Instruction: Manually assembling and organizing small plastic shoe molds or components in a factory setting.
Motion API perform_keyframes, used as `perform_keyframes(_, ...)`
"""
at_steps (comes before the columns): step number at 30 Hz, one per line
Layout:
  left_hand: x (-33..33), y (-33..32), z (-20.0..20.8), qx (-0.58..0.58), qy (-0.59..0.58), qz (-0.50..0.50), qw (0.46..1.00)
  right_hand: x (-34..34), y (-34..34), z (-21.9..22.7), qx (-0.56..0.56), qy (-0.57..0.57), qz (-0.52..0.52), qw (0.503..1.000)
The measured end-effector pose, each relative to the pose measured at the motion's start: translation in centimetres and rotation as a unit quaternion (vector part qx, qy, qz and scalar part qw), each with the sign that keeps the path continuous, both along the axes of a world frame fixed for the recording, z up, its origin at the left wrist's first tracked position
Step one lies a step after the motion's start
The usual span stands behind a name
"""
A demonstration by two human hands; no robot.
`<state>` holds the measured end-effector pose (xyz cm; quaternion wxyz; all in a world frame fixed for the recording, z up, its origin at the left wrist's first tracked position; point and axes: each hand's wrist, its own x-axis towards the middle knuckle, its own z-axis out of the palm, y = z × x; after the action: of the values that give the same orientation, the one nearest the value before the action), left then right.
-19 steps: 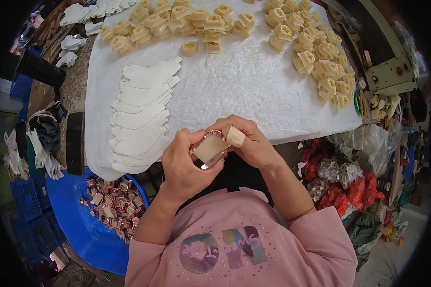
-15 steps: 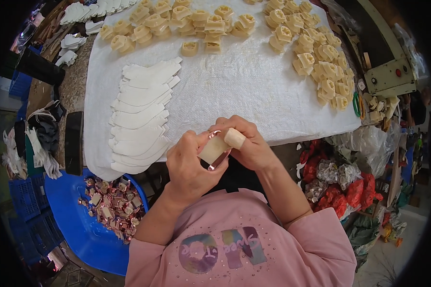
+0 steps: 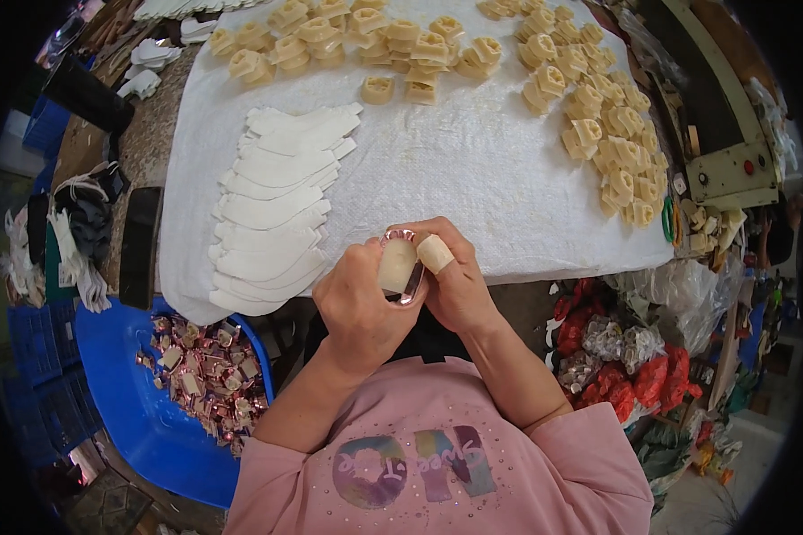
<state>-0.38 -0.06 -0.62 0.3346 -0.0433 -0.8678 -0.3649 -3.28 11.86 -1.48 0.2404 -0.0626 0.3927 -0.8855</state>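
Observation:
In front of my chest, just off the near edge of the table, I hold a small piece with a flat cream face and a shiny pink metallic rim [image 3: 396,266]. My left hand [image 3: 355,290] is closed on its left side, the curled fingers partly hiding it. On the other side my right hand [image 3: 459,285] grips the rim, its thumb wrapped in beige tape. Left of the hands, overlapping white curved cut-outs [image 3: 272,212] lie in a column on a white woven cloth [image 3: 455,169].
Cream hollow moulded pieces [image 3: 428,53] are heaped along the far and right sides. A blue tub [image 3: 120,383] at lower left holds many pink metallic pieces [image 3: 210,379]. A dark phone [image 3: 140,247] lies at the left edge. At right are a machine box [image 3: 733,174] and red bags [image 3: 656,370].
The held piece has turned more upright between my hands, and my right thumb lies closer along its rim. The whole view has shifted slightly. Both hands keep their grip.

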Motion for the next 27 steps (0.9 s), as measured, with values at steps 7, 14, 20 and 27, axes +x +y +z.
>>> perform_keyframes(7,-0.1,-2.2,-1.7,-0.002,0.026,0.018,0.999,-0.5,-1.4,-0.2,0.333,0.24,-0.046,0.911)
perform_keyframes(14,2.6,-7.2,-1.5,-0.01,-0.012,0.068,0.998,-2.3,-1.1,0.4,0.282,0.281,0.001,0.917)
perform_keyframes(20,9.4,-15.4,-4.2,-0.031,-0.1,0.302,0.948,-4.2,-3.1,0.3,0.41,0.447,-0.034,0.794)
perform_keyframes(27,18.9,-21.9,-8.4,-0.056,-0.198,0.541,0.816,-3.9,-5.8,0.6,0.462,0.523,0.013,0.717)
